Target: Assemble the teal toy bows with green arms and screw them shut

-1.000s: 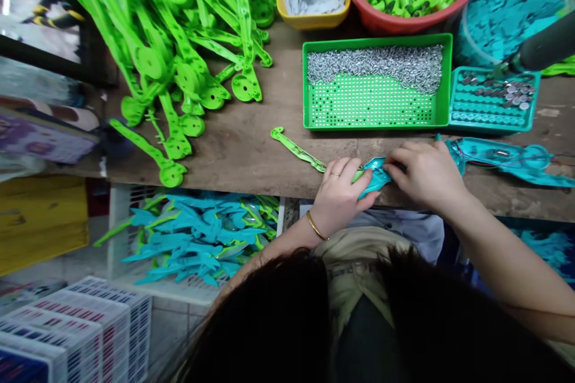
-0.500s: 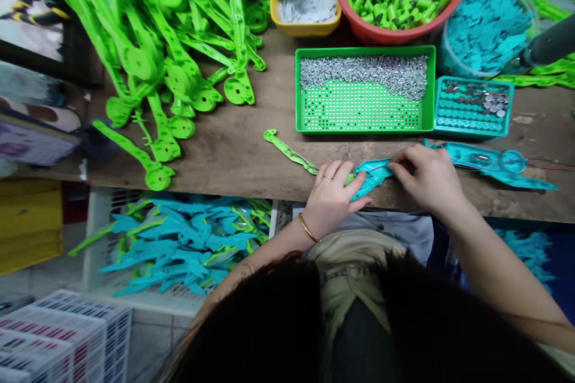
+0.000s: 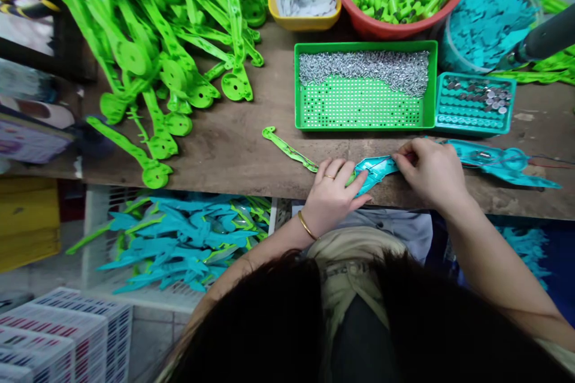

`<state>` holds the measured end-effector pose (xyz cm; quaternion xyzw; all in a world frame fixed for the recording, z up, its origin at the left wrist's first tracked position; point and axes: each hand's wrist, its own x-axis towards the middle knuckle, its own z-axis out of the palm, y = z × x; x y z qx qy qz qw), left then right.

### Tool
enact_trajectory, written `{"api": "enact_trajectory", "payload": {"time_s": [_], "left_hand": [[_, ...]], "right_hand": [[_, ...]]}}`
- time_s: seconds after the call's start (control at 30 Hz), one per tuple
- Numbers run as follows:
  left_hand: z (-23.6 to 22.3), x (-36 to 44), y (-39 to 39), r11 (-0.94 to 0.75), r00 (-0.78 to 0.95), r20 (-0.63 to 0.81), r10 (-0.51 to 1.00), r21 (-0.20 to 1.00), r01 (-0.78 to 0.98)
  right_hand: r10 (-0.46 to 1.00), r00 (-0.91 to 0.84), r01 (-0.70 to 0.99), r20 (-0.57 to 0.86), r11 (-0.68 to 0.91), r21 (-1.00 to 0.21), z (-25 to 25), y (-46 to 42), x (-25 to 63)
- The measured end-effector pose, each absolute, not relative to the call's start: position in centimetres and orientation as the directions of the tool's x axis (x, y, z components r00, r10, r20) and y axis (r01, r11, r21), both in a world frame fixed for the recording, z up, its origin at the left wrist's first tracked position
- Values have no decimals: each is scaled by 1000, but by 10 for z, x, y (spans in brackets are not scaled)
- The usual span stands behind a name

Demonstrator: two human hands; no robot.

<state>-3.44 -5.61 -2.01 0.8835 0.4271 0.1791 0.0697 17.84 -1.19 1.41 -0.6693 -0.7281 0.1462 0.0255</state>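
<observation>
My left hand presses on the joint of a long plastic toy shell, its fingers wrapped round it. The shell's narrow green arm reaches out to the left, and its blue section lies open side up between my hands. At the right end of that section, my right hand pinches a thin wire between thumb and forefinger; the fingertips partly hide it. Beyond my right hand lies another blue shell part, with a small metal piece inside and red and dark wires trailing rightward.
A green perforated tray of small screws stands behind my hands, beside a blue tray of metal discs. Farther back are a red bowl, a yellow bin and a power tool. Green shells pile up leftward.
The view has shifted slightly. My left hand stays on the joint, while my right hand keeps its pinch and has moved a little along the blue section's right end.
</observation>
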Motion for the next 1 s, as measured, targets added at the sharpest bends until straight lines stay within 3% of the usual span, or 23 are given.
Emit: {"api": "enact_trajectory", "payload": {"time_s": [0.2,0.47,0.77,0.9,1.0], "left_hand": [[-20,-35,-56,-607,569,213,794,294,738],[-19,-34,-56,-590,553,205,807,321,741],[-21,-37,-54,-634,568,285,772,298,713],[-21,-38,-54,-639,562,311,766,276,718],[-21,-38,-52,-643,558,333,760,264,719]], "right_hand": [[980,-116,949,-164,61,-311,14,-17,188],[989,-119,980,-85,103,-173,10,-23,188],[986,-80,989,-143,61,-136,14,-28,170],[993,-108,953,-42,92,-287,29,-31,189],[985,63,899,159,13,-438,44,-3,242]]}}
